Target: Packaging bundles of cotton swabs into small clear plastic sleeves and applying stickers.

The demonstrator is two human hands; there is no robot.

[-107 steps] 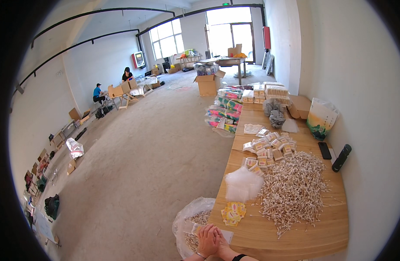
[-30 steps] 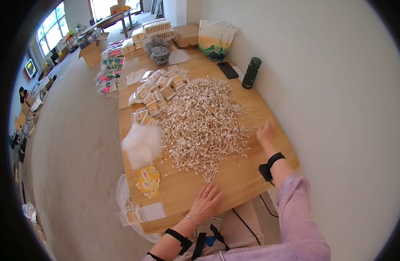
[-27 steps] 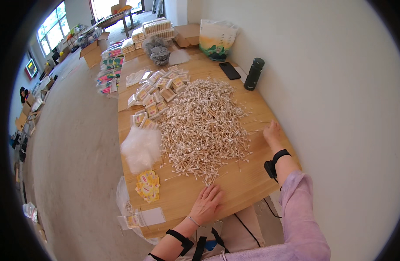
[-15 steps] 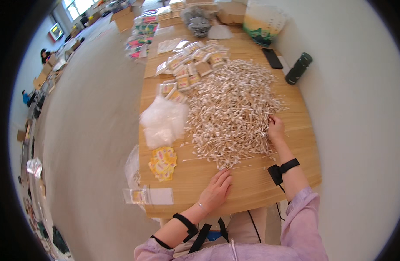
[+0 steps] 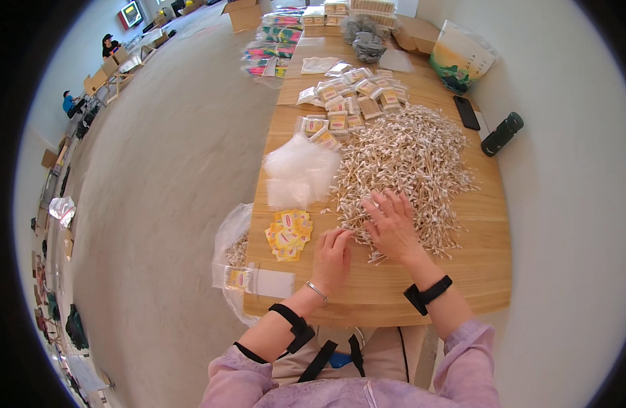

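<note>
A large heap of cotton swabs (image 5: 421, 156) with white tips covers the middle of the wooden table. My right hand (image 5: 394, 228) lies on the near left part of the heap, fingers spread and touching the swabs. Just left of it, at the heap's near edge, my left hand (image 5: 332, 260) has its fingers bent together; what they hold, if anything, is hidden. Beyond my left hand lie a pile of yellow printed cards (image 5: 288, 234) and a stack of clear plastic bags (image 5: 300, 170).
Filled swab packets (image 5: 353, 95) lie behind the heap. A phone (image 5: 466, 112) and dark green bottle (image 5: 502, 134) are by the right wall. One packet (image 5: 237, 278) and a white strip (image 5: 275, 283) lie at the left edge, above a hanging plastic bag (image 5: 230, 231) of swabs.
My right hand has moved left from the heap's right side onto its near left part, and its fingers have spread. The left hand has shifted forward, fingers now bent. The view has turned left.
</note>
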